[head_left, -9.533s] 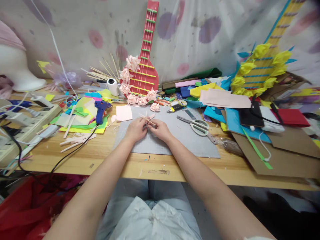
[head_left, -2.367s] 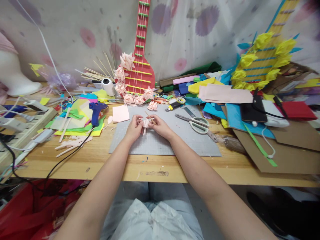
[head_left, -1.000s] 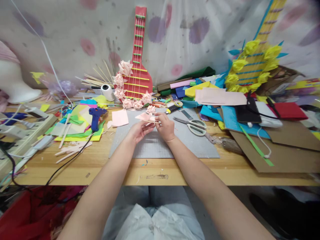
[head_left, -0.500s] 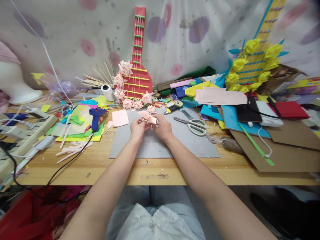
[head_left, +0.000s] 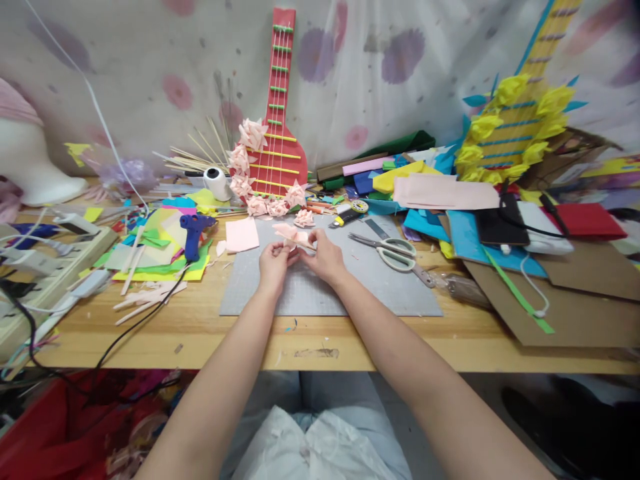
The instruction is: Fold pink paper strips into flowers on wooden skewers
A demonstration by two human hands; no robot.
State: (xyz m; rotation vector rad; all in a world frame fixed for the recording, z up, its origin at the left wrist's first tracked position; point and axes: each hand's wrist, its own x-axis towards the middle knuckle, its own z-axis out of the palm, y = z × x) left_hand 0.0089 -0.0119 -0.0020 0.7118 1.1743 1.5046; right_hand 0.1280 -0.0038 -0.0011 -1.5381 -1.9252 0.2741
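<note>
Over the grey cutting mat (head_left: 280, 293), my left hand (head_left: 273, 267) and my right hand (head_left: 324, 257) are closed on a folded piece of pale pink paper (head_left: 291, 233) between them. Its pointed layers stick up above the fingertips. The left fingers pinch its lower left, the right fingers its right edge; what lies beneath the fingertips is hidden. Just left of the hands lies a square of pink paper (head_left: 242, 235). Behind them, a small pink paper flower (head_left: 304, 218) sits in front of a red cardboard lute (head_left: 280, 160) trimmed with similar flowers.
Scissors (head_left: 395, 253) and a yellow utility knife (head_left: 347, 215) lie right of the hands. A blue glue gun (head_left: 193, 237) stands at left on coloured paper, its black cord trailing forward. Cardboard sheets (head_left: 560, 307) fill the right side; a power strip (head_left: 75, 280) runs along the left.
The pink paper has turned in my fingers, so its pointed layers show more spread out above the left hand. My right fingers have shifted slightly along it. The view has moved slightly.
</note>
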